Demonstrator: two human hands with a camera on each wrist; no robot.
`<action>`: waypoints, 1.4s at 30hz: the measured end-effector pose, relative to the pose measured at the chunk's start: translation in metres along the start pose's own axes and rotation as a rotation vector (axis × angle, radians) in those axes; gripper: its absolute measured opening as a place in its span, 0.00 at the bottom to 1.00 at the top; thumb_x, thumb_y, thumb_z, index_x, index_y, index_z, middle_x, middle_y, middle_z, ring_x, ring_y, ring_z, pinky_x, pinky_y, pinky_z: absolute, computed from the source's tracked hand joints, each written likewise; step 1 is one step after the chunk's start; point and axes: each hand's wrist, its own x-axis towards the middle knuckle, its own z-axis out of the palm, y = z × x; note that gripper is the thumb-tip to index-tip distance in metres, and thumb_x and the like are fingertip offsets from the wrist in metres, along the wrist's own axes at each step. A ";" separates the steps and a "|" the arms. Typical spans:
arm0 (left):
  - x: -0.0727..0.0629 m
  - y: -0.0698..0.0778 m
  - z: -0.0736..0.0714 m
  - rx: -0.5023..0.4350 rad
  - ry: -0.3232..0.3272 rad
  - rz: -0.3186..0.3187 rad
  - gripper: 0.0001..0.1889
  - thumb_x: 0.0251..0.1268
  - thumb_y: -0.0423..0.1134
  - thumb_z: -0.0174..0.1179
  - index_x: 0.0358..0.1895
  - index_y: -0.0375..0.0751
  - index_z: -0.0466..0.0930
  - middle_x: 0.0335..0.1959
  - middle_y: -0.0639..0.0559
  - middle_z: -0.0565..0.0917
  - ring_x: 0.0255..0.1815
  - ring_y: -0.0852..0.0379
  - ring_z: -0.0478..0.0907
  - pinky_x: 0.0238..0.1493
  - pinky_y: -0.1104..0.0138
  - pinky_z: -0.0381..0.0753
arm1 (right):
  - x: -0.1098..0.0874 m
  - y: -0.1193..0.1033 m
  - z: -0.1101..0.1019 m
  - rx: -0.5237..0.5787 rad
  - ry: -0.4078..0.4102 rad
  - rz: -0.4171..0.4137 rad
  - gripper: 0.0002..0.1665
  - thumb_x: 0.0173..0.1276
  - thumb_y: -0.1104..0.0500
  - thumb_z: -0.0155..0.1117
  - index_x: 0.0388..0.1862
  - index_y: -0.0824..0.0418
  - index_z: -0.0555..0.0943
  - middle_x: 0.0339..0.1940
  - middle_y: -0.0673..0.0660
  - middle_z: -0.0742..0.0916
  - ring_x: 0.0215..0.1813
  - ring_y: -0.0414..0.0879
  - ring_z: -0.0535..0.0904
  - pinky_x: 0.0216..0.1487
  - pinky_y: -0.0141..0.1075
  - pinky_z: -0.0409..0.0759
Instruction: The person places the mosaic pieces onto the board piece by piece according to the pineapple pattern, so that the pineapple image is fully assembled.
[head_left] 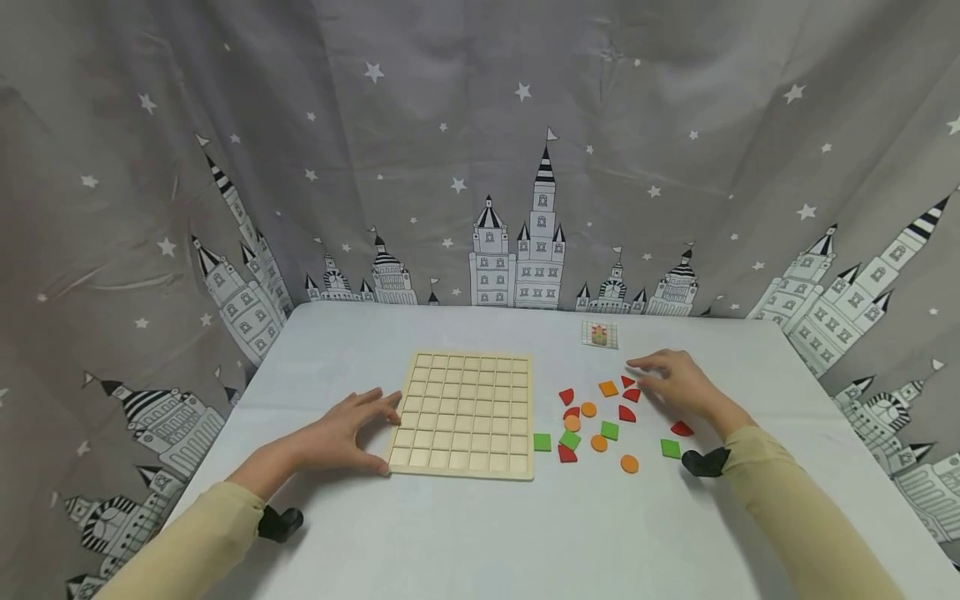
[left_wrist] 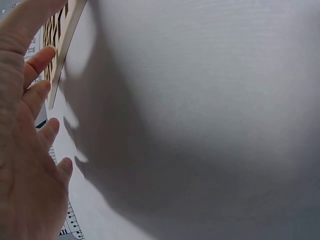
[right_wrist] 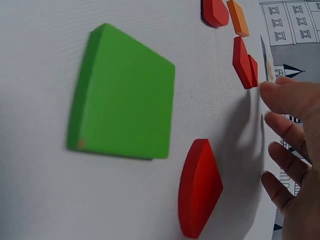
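Note:
A pale wooden grid board (head_left: pixel 468 417) lies flat on the white table, its square cells bare. My left hand (head_left: pixel 337 433) is at the board's left side, thumb near the lower corner and fingertips at the edge, fingers loosely spread. My right hand (head_left: pixel 678 385) hovers with spread, relaxed fingers beside a red triangular piece (head_left: pixel 627 382) and a red quarter-circle (head_left: pixel 632 395). Nothing shows between its fingers in the right wrist view. Close to that wrist lie a green square (right_wrist: pixel 125 95) and another red quarter-circle (right_wrist: pixel 200 190).
Between board and right hand are scattered several orange discs (head_left: pixel 629 464), green squares (head_left: pixel 610 431), red pieces (head_left: pixel 567 454) and an orange square (head_left: pixel 608 388). A small pattern card (head_left: pixel 600 335) lies farther back. Behind the table hangs a grey curtain (head_left: pixel 450 125) with castles and stars.

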 end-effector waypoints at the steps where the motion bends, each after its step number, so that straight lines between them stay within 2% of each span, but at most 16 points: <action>1: 0.001 0.000 0.000 -0.003 -0.004 0.003 0.35 0.45 0.65 0.78 0.55 0.56 0.76 0.81 0.46 0.61 0.81 0.33 0.47 0.77 0.35 0.40 | 0.002 0.001 0.001 0.001 -0.006 0.000 0.24 0.75 0.55 0.64 0.69 0.55 0.79 0.66 0.67 0.79 0.69 0.67 0.64 0.68 0.69 0.66; 8: 0.002 -0.003 0.004 -0.017 -0.018 0.013 0.33 0.47 0.63 0.77 0.55 0.57 0.75 0.81 0.46 0.60 0.81 0.32 0.47 0.78 0.36 0.37 | 0.011 0.002 0.003 0.017 -0.054 0.005 0.21 0.74 0.58 0.64 0.65 0.51 0.83 0.69 0.68 0.76 0.70 0.69 0.61 0.67 0.71 0.63; 15: 0.001 -0.004 0.006 -0.016 -0.017 0.012 0.33 0.48 0.65 0.76 0.55 0.58 0.74 0.81 0.46 0.60 0.81 0.32 0.47 0.78 0.36 0.36 | 0.018 0.003 0.003 0.032 -0.086 -0.007 0.18 0.72 0.61 0.64 0.59 0.51 0.87 0.66 0.67 0.76 0.69 0.69 0.61 0.67 0.72 0.61; 21: 0.001 -0.003 0.006 -0.019 -0.010 0.005 0.33 0.48 0.65 0.76 0.55 0.59 0.74 0.82 0.47 0.59 0.81 0.33 0.47 0.78 0.37 0.35 | 0.017 0.003 0.003 0.028 -0.070 -0.028 0.16 0.72 0.61 0.65 0.55 0.51 0.88 0.64 0.67 0.76 0.68 0.68 0.61 0.66 0.71 0.61; 30: 0.002 -0.004 0.008 0.004 0.015 0.049 0.34 0.49 0.66 0.75 0.55 0.55 0.74 0.80 0.44 0.61 0.80 0.31 0.49 0.77 0.35 0.37 | 0.016 0.006 0.004 0.019 -0.008 0.005 0.14 0.73 0.55 0.67 0.55 0.53 0.88 0.64 0.69 0.77 0.68 0.69 0.61 0.67 0.70 0.61; 35: 0.002 -0.005 0.009 0.007 0.007 0.038 0.34 0.49 0.67 0.75 0.55 0.57 0.74 0.81 0.45 0.61 0.80 0.32 0.49 0.78 0.36 0.37 | 0.014 0.012 0.003 0.017 -0.014 0.026 0.17 0.72 0.53 0.67 0.58 0.54 0.87 0.64 0.69 0.76 0.67 0.69 0.61 0.66 0.70 0.62; 42: 0.000 -0.005 0.006 -0.023 -0.021 0.019 0.33 0.49 0.64 0.76 0.57 0.58 0.74 0.81 0.47 0.59 0.81 0.33 0.47 0.78 0.36 0.36 | 0.013 0.018 0.003 0.046 -0.023 0.040 0.17 0.71 0.53 0.68 0.57 0.53 0.87 0.65 0.68 0.76 0.69 0.69 0.60 0.66 0.69 0.64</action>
